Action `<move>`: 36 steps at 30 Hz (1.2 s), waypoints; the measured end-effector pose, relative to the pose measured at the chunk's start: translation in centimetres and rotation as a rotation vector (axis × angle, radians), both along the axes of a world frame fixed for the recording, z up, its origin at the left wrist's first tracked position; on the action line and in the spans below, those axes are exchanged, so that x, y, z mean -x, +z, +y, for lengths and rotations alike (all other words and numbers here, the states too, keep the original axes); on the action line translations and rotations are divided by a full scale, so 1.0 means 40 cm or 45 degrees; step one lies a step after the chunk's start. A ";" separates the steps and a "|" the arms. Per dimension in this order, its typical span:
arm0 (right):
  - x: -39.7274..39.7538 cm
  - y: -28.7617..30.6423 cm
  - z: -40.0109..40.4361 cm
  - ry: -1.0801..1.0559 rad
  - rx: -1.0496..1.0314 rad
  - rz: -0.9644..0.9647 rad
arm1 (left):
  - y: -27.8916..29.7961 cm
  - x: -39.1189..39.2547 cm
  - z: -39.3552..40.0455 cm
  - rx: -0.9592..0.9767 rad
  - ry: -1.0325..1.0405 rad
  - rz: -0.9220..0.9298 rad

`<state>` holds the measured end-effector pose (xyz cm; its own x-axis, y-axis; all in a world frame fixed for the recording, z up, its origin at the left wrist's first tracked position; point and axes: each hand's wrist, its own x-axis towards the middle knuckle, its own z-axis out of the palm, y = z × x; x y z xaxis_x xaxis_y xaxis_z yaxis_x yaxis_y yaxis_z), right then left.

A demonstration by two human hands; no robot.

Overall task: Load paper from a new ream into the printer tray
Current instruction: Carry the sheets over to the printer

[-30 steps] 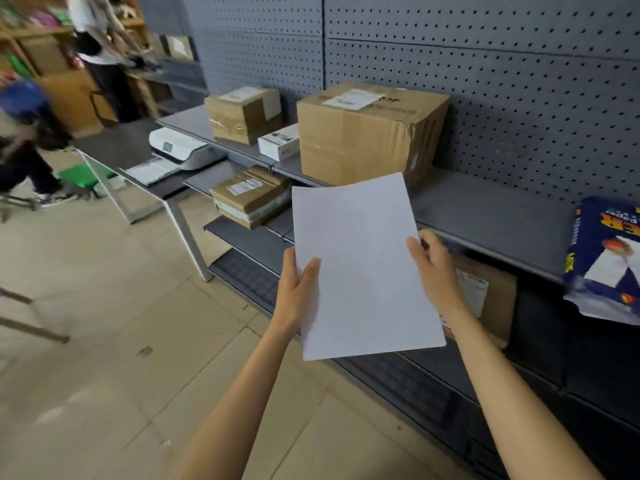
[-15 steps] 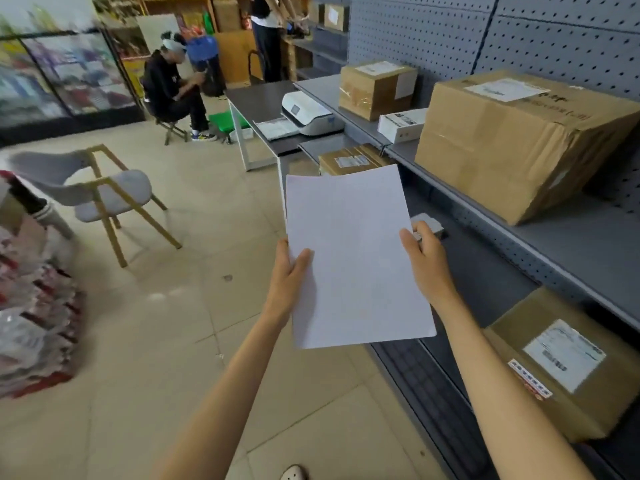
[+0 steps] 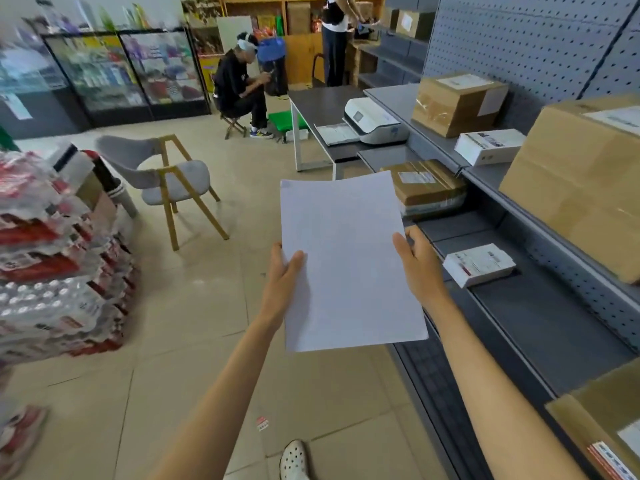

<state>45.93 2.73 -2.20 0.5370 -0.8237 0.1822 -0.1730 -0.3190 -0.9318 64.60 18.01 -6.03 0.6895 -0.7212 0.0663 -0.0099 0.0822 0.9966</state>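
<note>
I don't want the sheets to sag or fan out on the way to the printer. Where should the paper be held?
By its two long edges, near the lower half, as now: left hand and right hand come in from opposite sides of the paper, thumbs on top.

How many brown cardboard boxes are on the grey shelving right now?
4: one far back on the top shelf, one large on the top shelf at right, one taped on the lower shelf, one cut off at bottom right. Others may be out of view.
</note>
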 end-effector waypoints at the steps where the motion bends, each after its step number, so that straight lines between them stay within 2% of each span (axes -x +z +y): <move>1: -0.029 0.001 -0.012 0.007 0.011 0.002 | 0.001 -0.027 -0.009 0.004 -0.004 -0.001; 12: -0.364 0.044 -0.148 -0.008 0.014 -0.022 | 0.044 -0.365 -0.141 0.048 -0.016 -0.045; 25: -0.650 0.000 -0.297 -0.029 -0.024 0.040 | 0.020 -0.651 -0.281 0.020 -0.012 -0.020; 30: -0.779 -0.012 -0.403 0.018 -0.010 0.075 | 0.009 -0.764 -0.371 0.015 0.031 -0.001; 36: -0.950 -0.001 -0.597 0.077 -0.065 -0.004 | 0.031 -0.904 -0.550 -0.016 0.110 -0.045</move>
